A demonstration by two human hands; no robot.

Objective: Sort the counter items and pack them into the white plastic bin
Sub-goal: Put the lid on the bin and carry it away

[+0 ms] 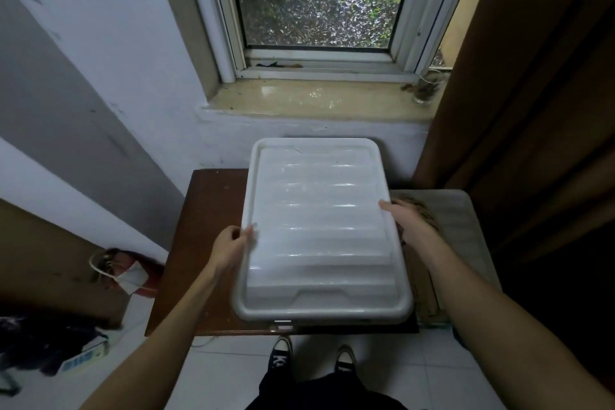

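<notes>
The left hand [233, 241] curls round the left long edge of the white ribbed bin lid [319, 230], thumb on top and fingers under the rim, while the right hand [407, 221] grips the opposite edge, thumb lying on the lid's top and fingers hidden beneath. The lid spans the gap between both hands, over a dark brown wooden table [206, 230]. Beyond the right hand sits a pale cushioned surface [462, 223]; past the lid's far end runs a window sill [316, 100].
</notes>
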